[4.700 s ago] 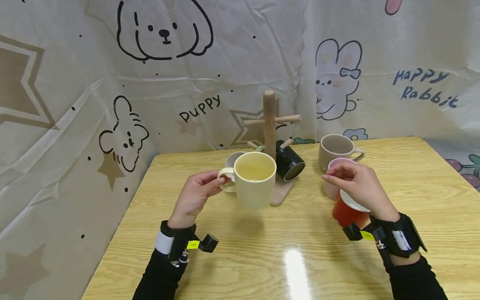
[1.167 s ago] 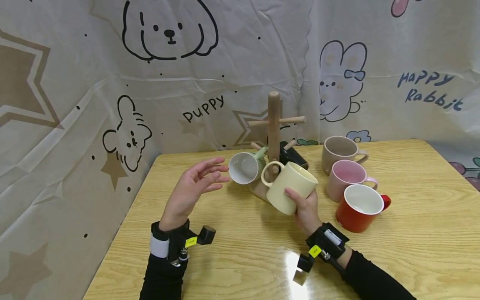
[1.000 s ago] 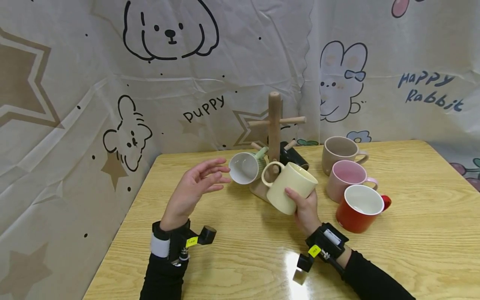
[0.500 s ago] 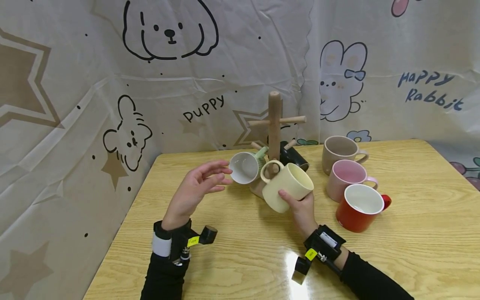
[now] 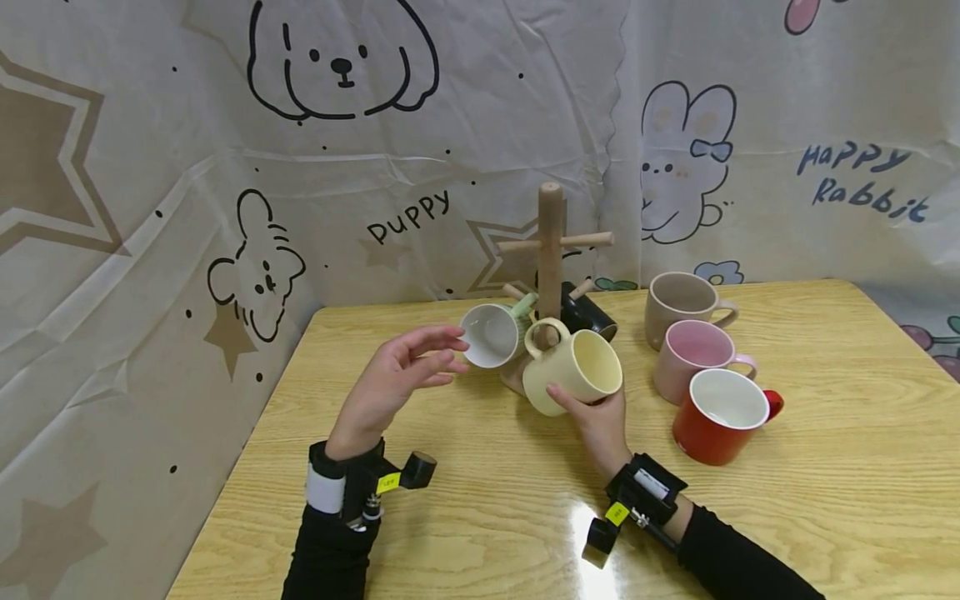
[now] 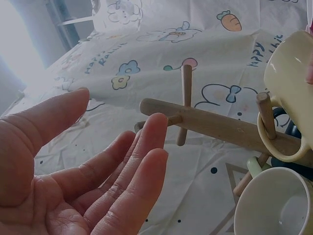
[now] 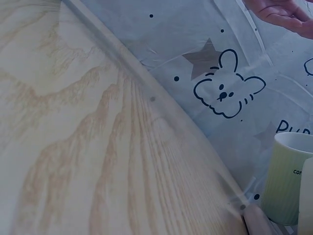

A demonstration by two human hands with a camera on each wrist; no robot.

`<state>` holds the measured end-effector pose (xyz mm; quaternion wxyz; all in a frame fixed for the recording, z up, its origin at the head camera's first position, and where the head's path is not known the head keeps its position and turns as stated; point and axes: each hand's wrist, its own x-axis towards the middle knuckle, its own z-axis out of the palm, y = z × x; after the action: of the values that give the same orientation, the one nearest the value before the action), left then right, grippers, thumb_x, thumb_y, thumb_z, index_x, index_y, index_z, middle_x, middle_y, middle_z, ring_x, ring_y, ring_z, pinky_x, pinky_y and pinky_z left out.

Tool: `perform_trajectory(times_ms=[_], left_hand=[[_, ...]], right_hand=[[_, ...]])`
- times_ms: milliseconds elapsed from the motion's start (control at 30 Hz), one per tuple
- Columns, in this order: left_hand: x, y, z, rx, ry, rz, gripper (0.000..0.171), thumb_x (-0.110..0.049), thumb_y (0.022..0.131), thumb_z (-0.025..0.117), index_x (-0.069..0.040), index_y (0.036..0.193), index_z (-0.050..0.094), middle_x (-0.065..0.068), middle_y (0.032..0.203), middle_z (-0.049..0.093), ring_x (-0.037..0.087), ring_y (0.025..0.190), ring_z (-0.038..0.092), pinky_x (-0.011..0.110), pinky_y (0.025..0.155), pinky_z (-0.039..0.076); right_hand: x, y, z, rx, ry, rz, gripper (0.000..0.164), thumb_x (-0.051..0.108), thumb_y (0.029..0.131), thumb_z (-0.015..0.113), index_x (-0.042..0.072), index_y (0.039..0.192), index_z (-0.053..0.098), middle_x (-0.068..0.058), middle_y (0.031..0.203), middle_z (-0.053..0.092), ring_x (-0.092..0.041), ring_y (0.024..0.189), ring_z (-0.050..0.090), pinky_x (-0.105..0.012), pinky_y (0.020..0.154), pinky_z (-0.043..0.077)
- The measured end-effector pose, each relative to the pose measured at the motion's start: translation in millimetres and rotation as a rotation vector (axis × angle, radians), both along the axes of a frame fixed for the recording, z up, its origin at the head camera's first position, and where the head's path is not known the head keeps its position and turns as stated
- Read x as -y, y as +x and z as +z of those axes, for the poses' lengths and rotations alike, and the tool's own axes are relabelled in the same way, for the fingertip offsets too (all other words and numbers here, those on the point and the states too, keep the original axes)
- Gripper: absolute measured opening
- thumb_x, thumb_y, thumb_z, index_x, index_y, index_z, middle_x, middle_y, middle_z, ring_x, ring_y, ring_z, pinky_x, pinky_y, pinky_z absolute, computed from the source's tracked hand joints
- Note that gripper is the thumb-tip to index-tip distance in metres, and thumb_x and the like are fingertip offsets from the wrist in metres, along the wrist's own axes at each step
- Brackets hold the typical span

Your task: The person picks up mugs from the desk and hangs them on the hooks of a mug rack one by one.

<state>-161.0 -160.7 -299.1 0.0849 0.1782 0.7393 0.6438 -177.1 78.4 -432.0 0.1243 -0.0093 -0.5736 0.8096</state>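
My right hand [image 5: 602, 421] holds the pale yellow mug [image 5: 553, 382] from below, its thumb along the side. The mug is tilted, its mouth towards the lower right. Its handle loop lies around the end of a front peg [image 6: 265, 115] of the wooden mug rack [image 5: 550, 221]; how far on it sits I cannot tell. My left hand [image 5: 386, 379] hovers beside the light green mug [image 5: 489, 336], fingers loosely bent, holding nothing. That green mug hangs on the rack's left, and a black mug [image 5: 591, 315] hangs behind the yellow one.
On the right of the wooden table [image 5: 480, 533] stand a taupe mug [image 5: 663, 321], a pink mug [image 5: 675, 371] and a red mug [image 5: 705, 433] in a row. Two upper pegs [image 5: 587, 239] of the rack carry no mug. A printed cloth [image 5: 337, 208] hangs behind.
The yellow mug passed from my left hand to my right and came to the rack's front peg. Over the last second it tipped, its mouth turning down and slightly left. The left hand barely moved lately.
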Motion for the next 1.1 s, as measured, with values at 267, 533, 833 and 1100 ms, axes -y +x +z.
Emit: perform_trajectory(times_ms=[267,533,833,1100], left_hand=[[-0.8,0.7,-0.1,-0.005,-0.017,-0.008,0.036,-0.02,0.093,0.055,-0.003,0.124,0.052,0.01,0.117,0.058,0.013,0.095,0.065,0.039,0.089,0.049],[-0.4,1.2,-0.6,-0.004,-0.026,-0.011,0.036,-0.022,0.093,0.055,-0.005,0.125,0.052,0.012,0.12,0.057,0.014,0.096,0.065,0.037,0.088,0.05],[0.6,2.0,0.0,-0.006,-0.034,-0.007,0.036,-0.023,0.092,0.055,-0.006,0.124,0.053,0.012,0.12,0.057,0.02,0.099,0.064,0.033,0.087,0.05],[0.0,1.9,0.3,-0.015,-0.028,-0.015,0.037,-0.021,0.093,0.054,-0.003,0.125,0.052,0.013,0.121,0.057,0.012,0.094,0.065,0.036,0.087,0.05]], right_hand=[[2.0,-0.4,-3.2,-0.034,0.012,-0.007,0.077,-0.006,0.071,0.073,0.016,0.133,0.033,0.002,0.125,0.047,-0.013,0.116,0.047,-0.021,0.096,0.041],[2.8,-2.5,-6.5,-0.031,0.032,-0.023,0.077,-0.009,0.071,0.072,0.012,0.134,0.031,0.004,0.124,0.047,-0.011,0.116,0.046,-0.019,0.097,0.039],[1.4,-3.0,-10.1,-0.007,0.045,0.007,0.075,-0.006,0.076,0.069,0.012,0.135,0.027,0.004,0.123,0.045,-0.011,0.114,0.047,-0.017,0.092,0.042],[-0.3,-2.6,-8.3,0.066,-0.014,0.047,0.073,-0.005,0.08,0.064,0.009,0.138,0.022,0.0,0.124,0.041,-0.011,0.11,0.046,-0.016,0.086,0.045]])
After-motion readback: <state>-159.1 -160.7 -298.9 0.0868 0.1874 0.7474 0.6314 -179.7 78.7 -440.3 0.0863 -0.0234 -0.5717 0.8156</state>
